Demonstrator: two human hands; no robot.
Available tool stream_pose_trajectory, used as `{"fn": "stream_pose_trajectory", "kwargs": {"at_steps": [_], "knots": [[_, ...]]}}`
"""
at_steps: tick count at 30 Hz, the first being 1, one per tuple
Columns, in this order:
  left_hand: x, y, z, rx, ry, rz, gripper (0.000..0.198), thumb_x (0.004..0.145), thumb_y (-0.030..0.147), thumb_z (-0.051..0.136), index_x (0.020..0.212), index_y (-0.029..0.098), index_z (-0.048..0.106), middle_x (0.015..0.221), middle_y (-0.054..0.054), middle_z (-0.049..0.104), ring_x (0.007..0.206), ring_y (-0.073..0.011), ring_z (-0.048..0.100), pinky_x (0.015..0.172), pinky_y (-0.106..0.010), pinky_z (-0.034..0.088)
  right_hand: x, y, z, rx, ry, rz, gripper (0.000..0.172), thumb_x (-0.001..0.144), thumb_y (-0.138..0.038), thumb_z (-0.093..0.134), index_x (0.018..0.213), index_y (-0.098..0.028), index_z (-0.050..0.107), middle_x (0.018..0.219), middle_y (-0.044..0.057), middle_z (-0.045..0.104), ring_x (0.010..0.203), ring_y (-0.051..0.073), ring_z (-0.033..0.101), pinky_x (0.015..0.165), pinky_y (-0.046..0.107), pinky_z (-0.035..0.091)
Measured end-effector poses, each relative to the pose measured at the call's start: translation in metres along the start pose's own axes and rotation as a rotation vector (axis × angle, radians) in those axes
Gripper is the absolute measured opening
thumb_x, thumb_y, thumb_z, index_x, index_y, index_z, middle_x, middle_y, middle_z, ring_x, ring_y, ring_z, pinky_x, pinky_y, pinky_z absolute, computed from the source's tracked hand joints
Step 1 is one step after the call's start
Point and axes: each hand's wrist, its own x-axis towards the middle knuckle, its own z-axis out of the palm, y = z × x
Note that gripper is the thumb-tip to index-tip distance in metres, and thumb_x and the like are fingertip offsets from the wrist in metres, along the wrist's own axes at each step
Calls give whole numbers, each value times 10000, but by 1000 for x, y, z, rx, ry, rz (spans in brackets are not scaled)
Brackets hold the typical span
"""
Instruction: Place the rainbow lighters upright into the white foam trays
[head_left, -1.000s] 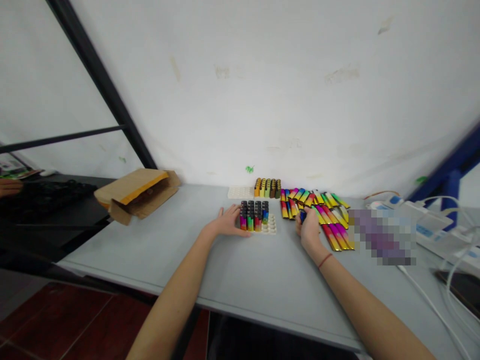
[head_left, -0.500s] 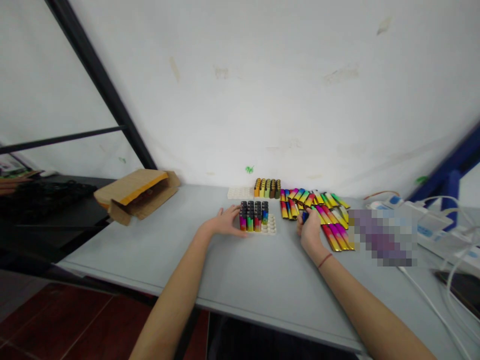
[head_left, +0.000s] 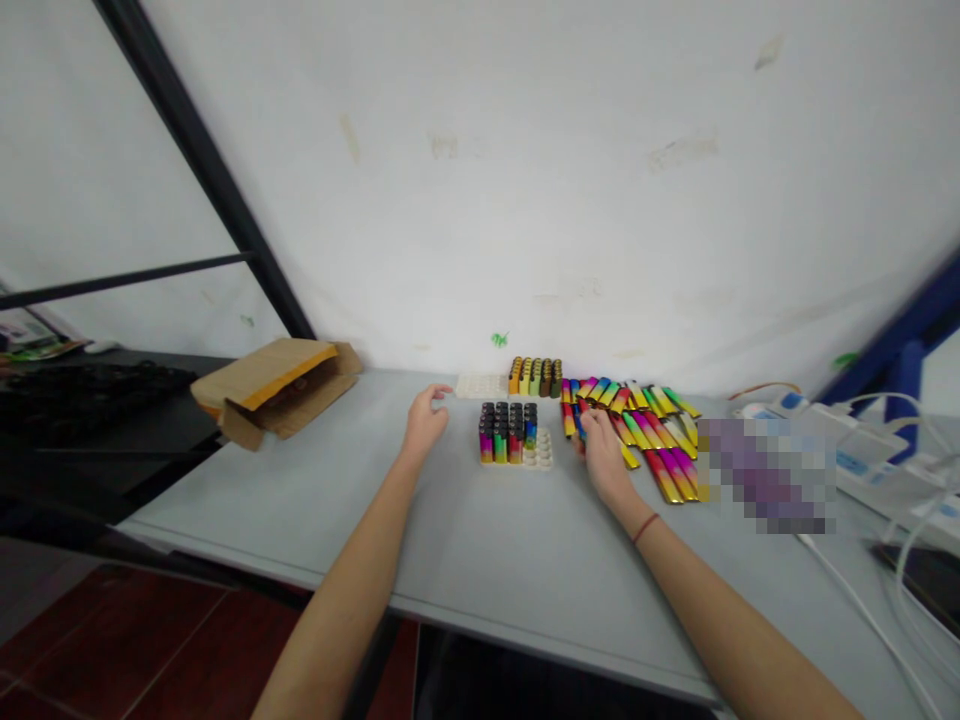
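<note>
In the middle of the table, rainbow-coloured lighters (head_left: 498,436) with black tops stand upright in a white holed tray (head_left: 543,460), whose right side has bare holes. My left hand (head_left: 427,418) hovers left of this tray, its fingers loosely bent and apart, with nothing in them. To the right of the tray, my right hand (head_left: 606,462) is closed, its fingers pinched around what looks like a lighter, mostly hidden. It is at the near left edge of many shiny gradient-coloured pieces (head_left: 651,430) lying flat in rows.
Behind the tray stand a second white holed tray (head_left: 481,385) and a block of orange, green and brown pieces (head_left: 534,377). An open cardboard box (head_left: 274,385) lies at the left. Power strips (head_left: 847,455), white cables and a phone (head_left: 922,580) occupy the right side.
My left hand has let go of the tray's side and moved left and back. My right hand has shifted slightly left, toward the tray.
</note>
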Motion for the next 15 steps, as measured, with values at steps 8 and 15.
{"fn": "stream_pose_trajectory", "kwargs": {"at_steps": [8, 15], "knots": [[-9, 5, 25, -232, -309, -73, 450, 559, 28, 417, 926, 151, 647, 968, -61, 693, 911, -217, 645, 522, -207, 527, -11, -18, 8, -81, -116, -257, 312, 854, -436, 489, 999, -177, 583, 949, 76, 614, 834, 186, 566, 702, 305, 464], [-9, 5, 30, -379, -323, -122, 407, 561, 60, 405, 881, 146, 641, 1095, -69, 653, 1038, -240, 598, 554, -211, 550, -17, -11, 14, -115, -215, -302, 284, 876, -374, 472, 1031, -167, 588, 926, 77, 649, 794, 183, 617, 731, 313, 498]]}}
